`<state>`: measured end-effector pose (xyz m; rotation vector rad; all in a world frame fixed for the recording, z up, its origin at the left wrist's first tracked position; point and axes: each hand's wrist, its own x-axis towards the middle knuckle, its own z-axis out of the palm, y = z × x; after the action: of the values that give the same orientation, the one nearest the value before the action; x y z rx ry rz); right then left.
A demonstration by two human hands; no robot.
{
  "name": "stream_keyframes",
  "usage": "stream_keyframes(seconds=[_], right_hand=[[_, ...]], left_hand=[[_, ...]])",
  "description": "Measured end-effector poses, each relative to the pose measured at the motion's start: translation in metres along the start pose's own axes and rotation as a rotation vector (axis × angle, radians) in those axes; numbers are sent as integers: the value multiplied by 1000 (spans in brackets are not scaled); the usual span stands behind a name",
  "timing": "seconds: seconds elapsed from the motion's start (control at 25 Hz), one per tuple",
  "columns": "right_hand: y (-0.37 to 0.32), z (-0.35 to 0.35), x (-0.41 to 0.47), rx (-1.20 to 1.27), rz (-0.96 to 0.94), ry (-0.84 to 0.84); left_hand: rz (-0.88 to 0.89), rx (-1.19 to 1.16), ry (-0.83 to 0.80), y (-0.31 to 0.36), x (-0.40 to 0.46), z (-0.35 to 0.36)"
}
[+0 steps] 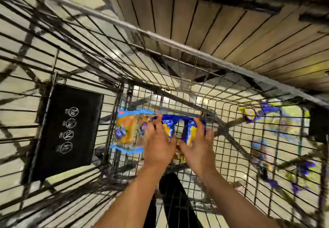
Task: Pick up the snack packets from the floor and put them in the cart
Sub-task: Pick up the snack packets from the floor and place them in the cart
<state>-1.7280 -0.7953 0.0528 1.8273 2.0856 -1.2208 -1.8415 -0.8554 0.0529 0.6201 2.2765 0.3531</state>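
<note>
Down in the cart (178,71), my left hand (158,142) and right hand (197,144) each hold blue snack packets (188,131) tight. I should lower them flat beside the orange packet (126,130), then let go.

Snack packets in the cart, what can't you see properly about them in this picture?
- Head view: the words on the snack packets are smeared by motion blur.
- The packets' near ends are hidden under the left hand and right hand.
- More packets on the floor show only as blurred shapes behind the cart's wire; their number is unclear.
- The symbols on the black flap are too blurred to read.
</note>
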Motion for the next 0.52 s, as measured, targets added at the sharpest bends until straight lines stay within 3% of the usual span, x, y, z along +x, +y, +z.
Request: stream_keyframes(seconds=[0.36, 0.52], right_hand=[[20, 22, 26, -28, 37, -22], [28, 14, 32, -1, 51, -42]], left_hand=[[-56, 29, 31, 2, 18, 34], [-86, 36, -40, 11, 15, 39]])
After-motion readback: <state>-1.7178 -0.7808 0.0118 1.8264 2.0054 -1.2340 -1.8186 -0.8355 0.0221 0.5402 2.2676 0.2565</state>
